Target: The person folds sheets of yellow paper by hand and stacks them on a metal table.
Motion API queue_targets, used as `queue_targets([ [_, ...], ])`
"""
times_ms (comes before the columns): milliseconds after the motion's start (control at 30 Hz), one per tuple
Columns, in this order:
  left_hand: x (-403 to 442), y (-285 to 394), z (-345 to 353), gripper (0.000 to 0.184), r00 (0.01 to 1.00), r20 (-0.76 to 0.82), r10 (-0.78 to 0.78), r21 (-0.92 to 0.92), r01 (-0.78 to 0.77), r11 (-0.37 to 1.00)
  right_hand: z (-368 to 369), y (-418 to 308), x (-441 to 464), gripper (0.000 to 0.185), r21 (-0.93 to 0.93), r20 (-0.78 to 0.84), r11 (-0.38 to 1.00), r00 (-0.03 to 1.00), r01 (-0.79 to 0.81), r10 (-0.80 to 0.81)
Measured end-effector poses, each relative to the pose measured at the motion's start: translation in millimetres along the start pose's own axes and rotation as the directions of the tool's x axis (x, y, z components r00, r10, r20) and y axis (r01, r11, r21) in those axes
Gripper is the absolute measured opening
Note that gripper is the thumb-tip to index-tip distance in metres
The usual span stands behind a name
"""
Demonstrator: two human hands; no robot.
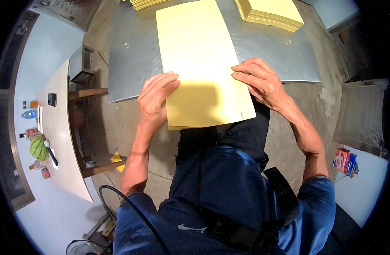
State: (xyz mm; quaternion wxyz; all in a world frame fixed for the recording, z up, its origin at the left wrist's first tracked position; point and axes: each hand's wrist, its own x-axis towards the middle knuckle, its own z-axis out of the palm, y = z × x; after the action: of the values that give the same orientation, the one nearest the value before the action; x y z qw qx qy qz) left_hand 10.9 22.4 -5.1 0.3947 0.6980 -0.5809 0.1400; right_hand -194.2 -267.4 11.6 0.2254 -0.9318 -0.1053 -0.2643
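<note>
A tall stack of yellow paper sheets (199,55) reaches from the metal table out over its near edge, above my lap. My left hand (154,95) grips the left side of the sheets, fingers bent at the edge. On the right side, my right hand (260,83) pinches the edge between thumb and fingers. A shadow falls across the lower part of the paper. How many sheets I hold cannot be made out.
The metal table (135,55) carries a thick yellow paper pile (271,15) at the back right and another (146,3) at the back left. At left, a pale table (61,127) holds a watermelon (38,148), bottles and a phone. A yellow scrap (117,161) lies low at left.
</note>
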Motion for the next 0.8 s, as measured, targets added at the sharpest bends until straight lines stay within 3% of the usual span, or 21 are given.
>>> queue_targets([
  [167, 7.2, 7.7, -2.1, 0.033, 0.995, -0.046, -0.084, 0.041, 0.086, 0.995, -5.1, 4.6, 12.6, 0.04, 0.079, 0.038, 0.995, 0.998, -0.057, 0.055],
  [267, 1.3, -1.1, 8.8, 0.041, 0.985, -0.102, -0.138, 0.044, 0.143, 0.989, -0.1, 6.2, 21.0, 0.038, 0.158, 0.018, 0.978, 0.991, -0.137, 0.136],
  [333, 2.0, 4.9, 14.9, 0.045, 0.936, -0.164, -0.31, -0.065, 0.304, 0.951, 4.3, 5.3, 22.4, 0.029, 0.225, 0.019, 0.933, 0.959, -0.281, 0.284],
  [400, 2.8, 11.9, 21.2, 0.045, 0.831, -0.189, -0.523, -0.13, 0.506, 0.852, 1.2, 2.8, 29.2, 0.028, 0.148, 0.04, 0.94, 0.952, -0.307, 0.305],
  [433, 4.4, 9.3, 25.2, 0.038, 0.838, -0.266, -0.476, -0.135, 0.457, 0.879, 2.0, 0.1, 32.2, 0.029, 0.154, 0.042, 0.922, 0.935, -0.355, 0.353],
  [500, 8.5, 10.2, 22.2, 0.036, 0.843, -0.237, -0.483, -0.084, 0.478, 0.875, 3.9, -4.3, 37.7, 0.03, 0.164, 0.044, 0.879, 0.894, -0.447, 0.446],
  [633, 8.9, 7.8, 22.2, 0.033, 0.827, -0.22, -0.517, -0.1, 0.508, 0.856, 10.3, -5.2, 41.9, 0.029, 0.196, -0.039, 0.915, 0.929, -0.353, 0.367],
  [733, 9.3, 10.8, 17.7, 0.03, 0.819, -0.167, -0.549, -0.222, 0.511, 0.83, 3.1, 4.3, 33.9, 0.026, 0.148, 0.108, 0.937, 0.946, -0.318, 0.304],
  [800, 2.8, 4.8, 12.3, 0.028, 0.903, -0.141, -0.407, -0.175, 0.382, 0.908, -0.1, 1.9, 34.8, 0.03, 0.136, 0.078, 0.965, 0.973, -0.226, 0.217],
])
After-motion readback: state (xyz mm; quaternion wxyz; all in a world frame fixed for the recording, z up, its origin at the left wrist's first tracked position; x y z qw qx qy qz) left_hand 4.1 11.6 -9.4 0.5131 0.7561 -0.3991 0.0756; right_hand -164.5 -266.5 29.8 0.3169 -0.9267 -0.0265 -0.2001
